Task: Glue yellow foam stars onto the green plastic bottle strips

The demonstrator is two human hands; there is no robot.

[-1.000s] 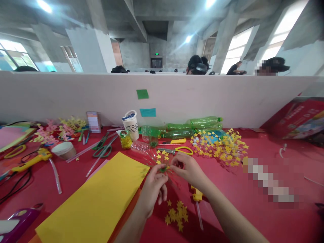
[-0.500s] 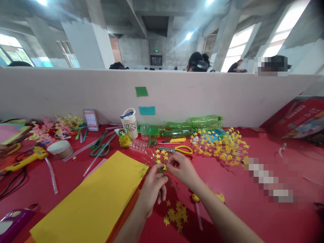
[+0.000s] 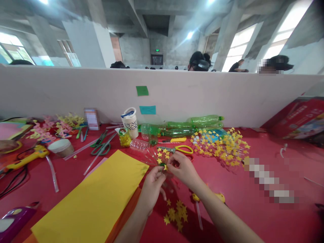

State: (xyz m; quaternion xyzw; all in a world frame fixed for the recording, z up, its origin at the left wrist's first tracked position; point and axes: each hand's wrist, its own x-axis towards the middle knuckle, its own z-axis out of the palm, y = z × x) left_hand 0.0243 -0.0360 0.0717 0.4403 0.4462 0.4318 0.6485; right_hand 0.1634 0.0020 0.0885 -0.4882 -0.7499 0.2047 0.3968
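Observation:
Both hands meet near the middle of the red table. My left hand has thumb and fingers closed on a green bottle neck with clear plastic strips fanning out from it. Yellow stars sit on the strips just beyond my fingertips. My right hand is pinched at a yellow star beside the green neck. Loose yellow stars lie in a pile below the hands. A yellow paper sheet lies to the left.
Green bottles, a white cup and yellow-handled scissors are behind the hands. Star-tipped strips lie right. Two glue guns rest left and right. Another person's hand is at the far left.
The fingers of my left hand have curled in closer around the green neck. My right hand has barely moved. The far-left hand shows more.

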